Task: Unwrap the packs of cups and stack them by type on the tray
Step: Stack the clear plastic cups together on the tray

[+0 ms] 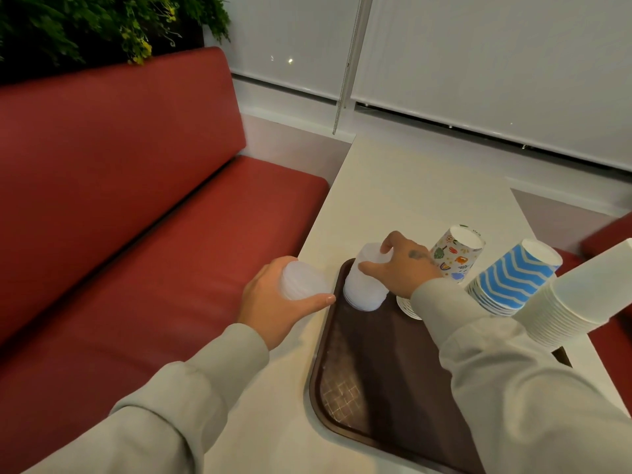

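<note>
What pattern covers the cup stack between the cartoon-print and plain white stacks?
The middle cup stack has blue and white zigzag stripes; head view shows it.

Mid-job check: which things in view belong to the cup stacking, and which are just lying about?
Job: tray; clear cups in left hand; clear stack in right hand; patterned stack; blue zigzag stack; white stack.
Lying about: red bench; plant; window blinds.
</note>
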